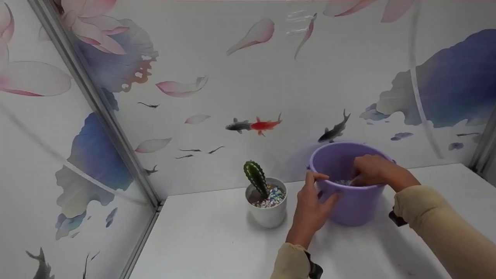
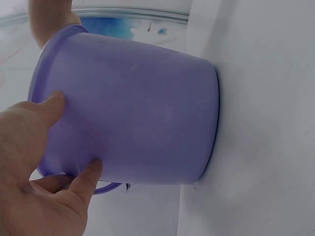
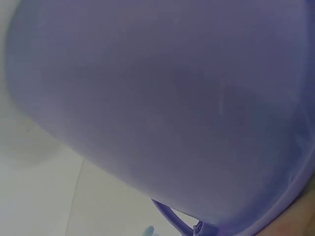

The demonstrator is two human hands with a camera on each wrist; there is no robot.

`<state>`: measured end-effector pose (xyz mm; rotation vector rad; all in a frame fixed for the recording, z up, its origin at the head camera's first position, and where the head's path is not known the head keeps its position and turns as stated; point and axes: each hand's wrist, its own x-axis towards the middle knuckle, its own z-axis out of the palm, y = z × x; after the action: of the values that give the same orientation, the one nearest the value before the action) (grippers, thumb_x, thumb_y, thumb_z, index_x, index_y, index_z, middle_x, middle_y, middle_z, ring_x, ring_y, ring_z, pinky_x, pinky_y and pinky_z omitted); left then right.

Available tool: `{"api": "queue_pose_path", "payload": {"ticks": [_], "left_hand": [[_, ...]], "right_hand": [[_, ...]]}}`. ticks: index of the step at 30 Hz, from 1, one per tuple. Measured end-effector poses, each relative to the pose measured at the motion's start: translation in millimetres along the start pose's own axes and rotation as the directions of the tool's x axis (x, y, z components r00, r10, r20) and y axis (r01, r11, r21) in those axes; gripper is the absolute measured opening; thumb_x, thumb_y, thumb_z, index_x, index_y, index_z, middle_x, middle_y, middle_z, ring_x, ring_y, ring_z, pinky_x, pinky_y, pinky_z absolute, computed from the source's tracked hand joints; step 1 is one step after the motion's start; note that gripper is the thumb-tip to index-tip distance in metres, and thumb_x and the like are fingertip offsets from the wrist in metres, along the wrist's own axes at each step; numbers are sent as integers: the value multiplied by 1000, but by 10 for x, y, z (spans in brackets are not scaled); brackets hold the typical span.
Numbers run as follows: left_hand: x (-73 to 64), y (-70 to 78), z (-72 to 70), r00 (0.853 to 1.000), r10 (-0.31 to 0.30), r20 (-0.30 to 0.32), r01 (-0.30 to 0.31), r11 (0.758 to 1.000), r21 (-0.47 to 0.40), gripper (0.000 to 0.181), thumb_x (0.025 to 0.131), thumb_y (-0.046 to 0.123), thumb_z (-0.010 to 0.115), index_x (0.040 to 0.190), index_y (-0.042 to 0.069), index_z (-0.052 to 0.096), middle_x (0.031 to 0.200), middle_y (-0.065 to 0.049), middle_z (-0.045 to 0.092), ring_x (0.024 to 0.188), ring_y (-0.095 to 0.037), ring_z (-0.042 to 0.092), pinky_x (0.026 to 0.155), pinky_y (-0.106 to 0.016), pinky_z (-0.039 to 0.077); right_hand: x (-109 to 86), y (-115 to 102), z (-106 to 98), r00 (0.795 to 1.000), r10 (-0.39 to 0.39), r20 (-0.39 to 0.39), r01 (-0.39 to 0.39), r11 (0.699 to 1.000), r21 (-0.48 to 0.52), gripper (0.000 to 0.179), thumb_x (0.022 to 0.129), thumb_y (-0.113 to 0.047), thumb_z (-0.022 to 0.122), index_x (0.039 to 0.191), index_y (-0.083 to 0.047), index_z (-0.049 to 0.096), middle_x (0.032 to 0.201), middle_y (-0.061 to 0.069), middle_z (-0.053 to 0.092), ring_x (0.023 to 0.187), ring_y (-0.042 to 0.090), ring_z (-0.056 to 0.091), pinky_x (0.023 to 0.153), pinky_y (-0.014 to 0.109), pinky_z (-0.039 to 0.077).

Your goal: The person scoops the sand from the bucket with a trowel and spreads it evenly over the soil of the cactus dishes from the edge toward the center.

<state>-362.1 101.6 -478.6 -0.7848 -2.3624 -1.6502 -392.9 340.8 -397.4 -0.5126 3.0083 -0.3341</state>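
Observation:
A purple bucket [image 1: 350, 205] stands upright on the white table against the back wall. My left hand [image 1: 312, 205] grips its near left rim, with a finger over the edge and the thumb on the outer wall; the left wrist view shows this hand [image 2: 44, 182] against the bucket's side [image 2: 133, 108]. Reaching over the right rim, my right hand [image 1: 372, 170] is down inside the bucket with bent fingers. Its fingertips are hidden there, beside some pale grainy material [image 1: 343, 182]. The right wrist view is mostly filled by the bucket's outer wall [image 3: 162, 98].
Left of the bucket stands a white pot [image 1: 267, 215] with a green cactus [image 1: 255, 178], brown soil and colourful pebbles [image 1: 275, 197]. Behind the white table [image 1: 209, 232] rises a wall panel [image 1: 217, 162] printed with fish and petals. A metal frame post [image 1: 97, 104] is at left.

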Motion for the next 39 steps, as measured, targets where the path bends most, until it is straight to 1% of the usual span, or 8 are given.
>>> {"api": "queue_pose_path", "payload": {"ticks": [6,11,15,19,25,32,35,39], "left_hand": [[-9,22,21,1000,-17,-7,17,1000,-20,46,99,27,82,130,36,50,141,15,60,144,-8,56,108,-31,59],[-18,14,37,1000,-31,-2,31,999,-33,46,99,27,82,130,37,50,143,14,60,146,-10,56,108,-32,59],[-28,0,36,999,-32,7,32,999,-41,47,99,25,83,131,37,50,144,12,60,146,-11,56,108,-32,59],[-28,0,37,999,-33,7,34,998,-47,47,99,24,83,130,36,50,144,12,59,146,-11,55,108,-32,59],[-31,19,54,999,-37,11,37,998,-41,48,99,26,83,131,37,49,145,12,59,144,-10,56,109,-33,59],[-22,38,47,999,-37,15,38,999,-19,49,100,28,82,133,39,47,148,14,59,146,-10,55,110,-34,58],[-18,30,28,999,-38,25,39,998,-39,49,100,28,81,134,40,47,150,15,58,149,-11,53,109,-34,59],[-14,-1,2,999,-41,28,43,997,-65,49,101,26,81,134,39,48,151,14,58,151,-13,51,107,-34,60]], "right_hand": [[-57,-7,-78,1000,-1,-3,1,1000,26,19,94,-30,85,82,-15,85,69,-8,71,63,12,56,59,30,47],[-112,-2,-113,1000,-7,12,6,999,48,18,97,-28,82,87,-14,86,69,-8,70,62,11,57,60,28,50],[-161,10,-137,1000,25,10,-25,999,45,16,99,-28,80,93,-15,87,78,-8,75,71,13,58,66,32,52],[-196,17,-143,999,36,-17,-35,999,34,15,98,-31,80,93,-18,87,82,-8,78,75,14,60,70,37,51],[-241,0,-153,998,40,-45,-40,999,-1,14,98,-31,81,94,-19,88,85,-8,80,78,14,62,75,46,45],[-274,-17,-232,997,63,-43,-61,998,29,18,97,-34,82,100,-18,88,93,-4,83,87,18,68,76,45,40],[-303,-9,-274,997,58,-60,-55,997,53,19,97,-36,82,102,-19,88,95,-3,84,89,17,70,75,44,42],[-339,-1,-295,996,51,-78,-45,996,76,21,97,-37,81,105,-19,88,99,-3,85,90,13,72,75,43,51]]}}
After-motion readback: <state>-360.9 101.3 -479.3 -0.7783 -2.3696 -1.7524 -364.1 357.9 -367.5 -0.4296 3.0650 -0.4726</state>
